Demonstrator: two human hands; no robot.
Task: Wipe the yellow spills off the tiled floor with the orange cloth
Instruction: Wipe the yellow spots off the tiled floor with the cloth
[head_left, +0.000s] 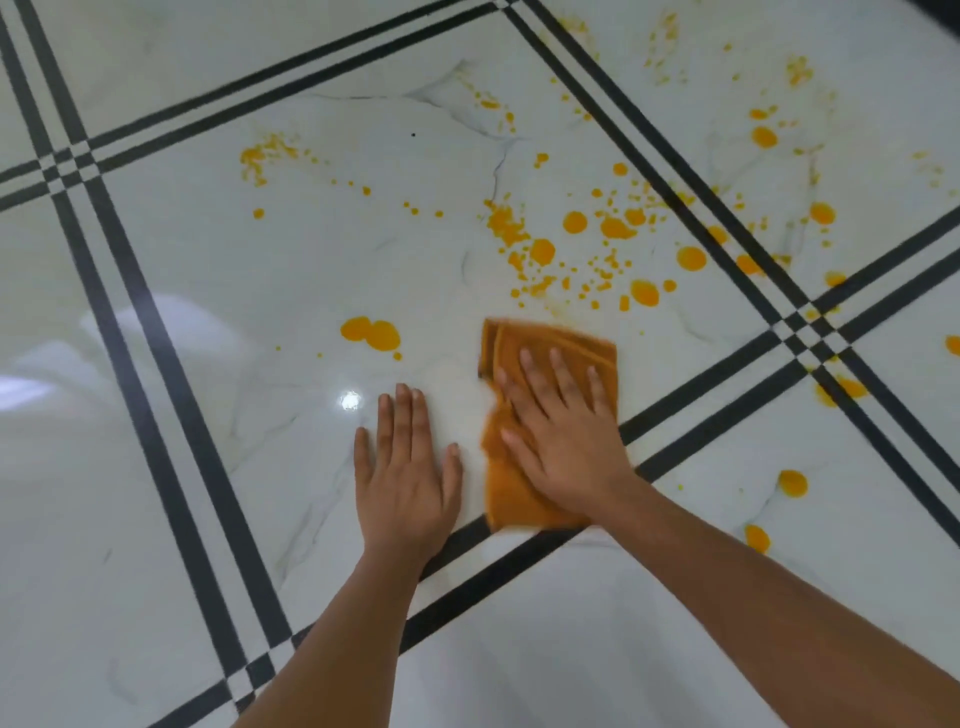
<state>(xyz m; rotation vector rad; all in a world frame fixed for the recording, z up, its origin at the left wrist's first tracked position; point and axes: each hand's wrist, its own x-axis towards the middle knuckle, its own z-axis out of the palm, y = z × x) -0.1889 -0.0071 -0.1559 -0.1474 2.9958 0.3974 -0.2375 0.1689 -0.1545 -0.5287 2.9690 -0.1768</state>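
Your right fingers (556, 374) are spread flat, pressing the cloth (540, 415) onto the floor (208, 467); nothing is pinched, the palm of your right hand (563, 441) simply pins the fold down. Your left hand (408, 467) lies just beside it on bare tile, fingers straight and nearly together, propping you up. The cloth's edges are blurred, so you appear to be mid-stroke.

The cloth sits on the near corner of the middle tile, its near edge at the black stripes (691, 395). Most spills (597, 244) lie untouched beyond it, a double blob (371, 332) off to the left, more drops on the tiles to the right.

Next, I'd push forward into the thick cluster, keeping the palm heavy. Both forearms reach out low, wrists flat.
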